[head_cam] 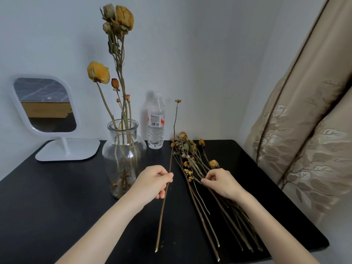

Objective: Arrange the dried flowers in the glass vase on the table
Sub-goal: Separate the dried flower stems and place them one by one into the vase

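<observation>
Nearest the camera, two bare forearms reach in from the bottom edge over a black tabletop (57,197). At frame centre the left hand (154,181) is closed around a single long stem (164,197), pinching it between thumb and fingers; the stem's cut end hangs low in the frame over the tabletop, while its thin upper part rises to a tiny dried bud just right of centre. Just right of it, the right hand (222,182) has its fingertips curled and pinched onto stems in a bundle of dried flowers (192,162) lying flat on the tabletop; the cut ends fan toward the lower right of the frame and the small yellow-orange heads point toward the wall.

Left of the left hand, near it, stands the glass vase (123,155), clear and bulbous with a narrower neck. It already holds several dried flowers (114,54), whose stems lean within it and whose large faded yellow blooms reach the upper left of centre.

Behind the vase and slightly right, a clear plastic water bottle (156,122) stands upright against the pale wall. At far left sits a white-framed mirror (45,105) on a flat stand. A beige patterned curtain (304,130) fills the right side.
</observation>
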Motion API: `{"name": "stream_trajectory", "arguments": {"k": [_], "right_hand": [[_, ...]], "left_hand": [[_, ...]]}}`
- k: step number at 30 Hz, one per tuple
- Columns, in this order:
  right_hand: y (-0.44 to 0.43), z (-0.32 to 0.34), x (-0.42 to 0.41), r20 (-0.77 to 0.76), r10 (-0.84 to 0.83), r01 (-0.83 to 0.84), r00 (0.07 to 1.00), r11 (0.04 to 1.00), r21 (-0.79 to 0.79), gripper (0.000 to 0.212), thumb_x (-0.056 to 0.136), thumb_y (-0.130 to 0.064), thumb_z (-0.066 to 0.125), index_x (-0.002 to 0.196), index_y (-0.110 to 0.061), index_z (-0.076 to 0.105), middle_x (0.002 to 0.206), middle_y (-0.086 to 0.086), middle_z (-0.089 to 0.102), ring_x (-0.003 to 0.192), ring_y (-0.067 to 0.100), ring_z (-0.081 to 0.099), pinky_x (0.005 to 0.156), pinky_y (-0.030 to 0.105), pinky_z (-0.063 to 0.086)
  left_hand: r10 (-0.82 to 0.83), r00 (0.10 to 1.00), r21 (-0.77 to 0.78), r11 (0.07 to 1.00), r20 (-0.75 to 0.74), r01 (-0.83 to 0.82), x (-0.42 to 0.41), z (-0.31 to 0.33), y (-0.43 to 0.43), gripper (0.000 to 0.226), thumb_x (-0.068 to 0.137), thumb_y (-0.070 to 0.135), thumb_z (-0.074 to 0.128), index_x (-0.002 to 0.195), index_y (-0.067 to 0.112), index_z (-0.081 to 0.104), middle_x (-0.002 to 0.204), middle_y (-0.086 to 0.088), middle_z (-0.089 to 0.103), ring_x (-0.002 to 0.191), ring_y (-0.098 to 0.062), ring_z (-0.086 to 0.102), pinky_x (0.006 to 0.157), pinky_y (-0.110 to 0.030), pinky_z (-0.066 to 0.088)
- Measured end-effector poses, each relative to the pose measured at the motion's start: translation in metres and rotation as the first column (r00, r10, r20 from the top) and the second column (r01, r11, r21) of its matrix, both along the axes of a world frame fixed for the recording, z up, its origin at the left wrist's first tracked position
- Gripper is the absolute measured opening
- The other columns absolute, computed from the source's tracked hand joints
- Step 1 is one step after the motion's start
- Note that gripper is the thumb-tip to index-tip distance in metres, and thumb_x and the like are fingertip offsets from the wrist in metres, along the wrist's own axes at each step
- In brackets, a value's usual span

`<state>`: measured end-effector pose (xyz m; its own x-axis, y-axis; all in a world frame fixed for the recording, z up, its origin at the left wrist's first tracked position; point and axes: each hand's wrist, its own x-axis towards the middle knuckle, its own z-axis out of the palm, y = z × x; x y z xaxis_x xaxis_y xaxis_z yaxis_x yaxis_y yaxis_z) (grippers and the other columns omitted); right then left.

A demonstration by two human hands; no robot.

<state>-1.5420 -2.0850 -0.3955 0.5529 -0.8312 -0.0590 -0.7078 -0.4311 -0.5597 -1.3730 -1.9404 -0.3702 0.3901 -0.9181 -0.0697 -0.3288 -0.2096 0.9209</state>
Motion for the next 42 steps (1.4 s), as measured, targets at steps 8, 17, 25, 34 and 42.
{"name": "stream_trajectory", "arguments": {"k": [8, 17, 25, 34, 42], "right_hand": [[0.002, 0.004, -0.005, 0.138, -0.023, 0.042, 0.99, 0.99, -0.136, 0.014, 0.085, -0.031, 0.066, 0.073, -0.027, 0.061, 0.057, -0.009, 0.055, 0.051, 0.003, 0.051, 0.051, 0.012, 0.039], [0.011, 0.043, 0.017, 0.531, 0.008, -0.023, 0.848, 1.0, 0.021, 0.021, 0.088, -0.031, 0.061, 0.079, -0.014, 0.069, 0.063, -0.004, 0.064, 0.059, 0.0, 0.055, 0.061, 0.013, 0.043], [0.038, 0.118, 0.066, 0.793, 0.068, -0.248, 0.606, 0.963, 0.106, 0.017, 0.092, -0.016, 0.056, 0.077, -0.011, 0.064, 0.053, -0.005, 0.051, 0.044, 0.008, 0.039, 0.042, 0.016, 0.033], [0.069, 0.185, 0.137, 0.816, 0.259, -0.332, 0.517, 0.939, -0.088, 0.019, 0.095, -0.011, 0.049, 0.079, -0.009, 0.06, 0.066, 0.002, 0.058, 0.053, 0.01, 0.051, 0.051, 0.019, 0.046], [0.071, 0.185, 0.156, 0.708, 0.332, -0.244, 0.624, 0.943, -0.227, 0.015, 0.095, -0.016, 0.049, 0.091, -0.008, 0.061, 0.069, -0.001, 0.059, 0.06, 0.011, 0.054, 0.06, 0.026, 0.049]], "left_hand": [[0.008, 0.999, -0.015, 1.0, 0.044, -0.008, 0.005, -0.001, 0.001, 0.021, 0.093, 0.02, 0.051, 0.079, 0.009, 0.06, 0.036, 0.007, 0.043, 0.035, -0.004, 0.047, 0.043, -0.016, 0.041], [0.031, 0.993, -0.183, 0.983, 0.112, -0.01, 0.009, 0.03, 0.005, 0.019, 0.093, 0.02, 0.051, 0.08, 0.009, 0.059, 0.035, 0.008, 0.046, 0.035, -0.004, 0.046, 0.041, -0.014, 0.038], [0.14, 0.975, -0.422, 0.905, 0.174, -0.054, 0.03, 0.092, 0.038, 0.018, 0.094, 0.022, 0.048, 0.083, 0.01, 0.057, 0.042, 0.011, 0.053, 0.039, -0.002, 0.048, 0.045, -0.017, 0.043], [0.33, 0.94, -0.64, 0.742, 0.091, -0.199, 0.087, 0.159, 0.053, 0.022, 0.096, 0.019, 0.044, 0.078, 0.017, 0.055, 0.04, 0.012, 0.046, 0.042, -0.003, 0.046, 0.046, -0.016, 0.04], [0.412, 0.908, -0.717, 0.656, 0.08, -0.234, 0.113, 0.178, 0.033, 0.026, 0.098, 0.019, 0.04, 0.076, 0.023, 0.053, 0.049, 0.011, 0.05, 0.048, -0.003, 0.049, 0.056, -0.022, 0.042]]}}
